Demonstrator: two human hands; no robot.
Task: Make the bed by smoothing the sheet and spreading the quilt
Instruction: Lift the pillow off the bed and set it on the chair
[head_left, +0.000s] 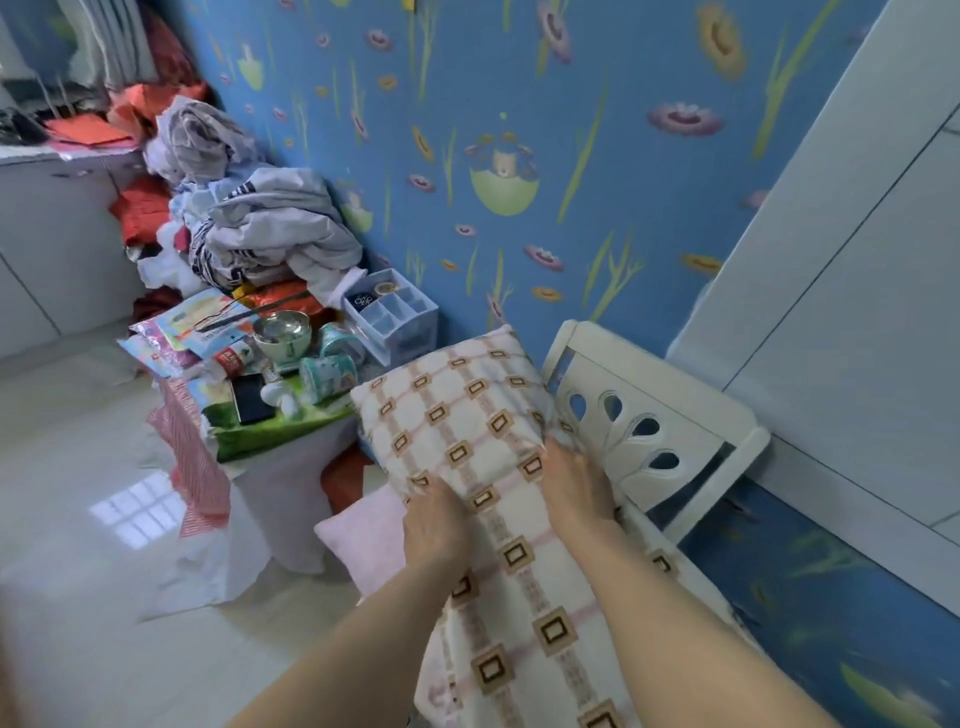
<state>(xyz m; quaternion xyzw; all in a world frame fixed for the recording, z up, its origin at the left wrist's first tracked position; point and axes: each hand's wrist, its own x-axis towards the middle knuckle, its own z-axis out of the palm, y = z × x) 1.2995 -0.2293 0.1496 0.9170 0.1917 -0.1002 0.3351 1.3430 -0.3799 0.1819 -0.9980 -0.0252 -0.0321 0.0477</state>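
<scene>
A cream cloth (524, 613) with brown squares and pink lines covers the bed and a raised pillow shape (452, 400) at its head. My left hand (434, 519) lies flat on the patterned cloth at the pillow's near left side. My right hand (574, 486) presses on the pillow's right edge, with its fingertips tucked between the cloth and the white headboard (670, 421). A pink pillow corner (363, 540) sticks out below the cloth on the left.
A cluttered bedside table (270, 384) with bowl, tins and a drawer organiser (395, 317) stands left of the bed. Piled laundry (260, 218) rises behind it. A blue flowered wall lies ahead, a white wardrobe (857, 312) at right, pale floor tiles at left.
</scene>
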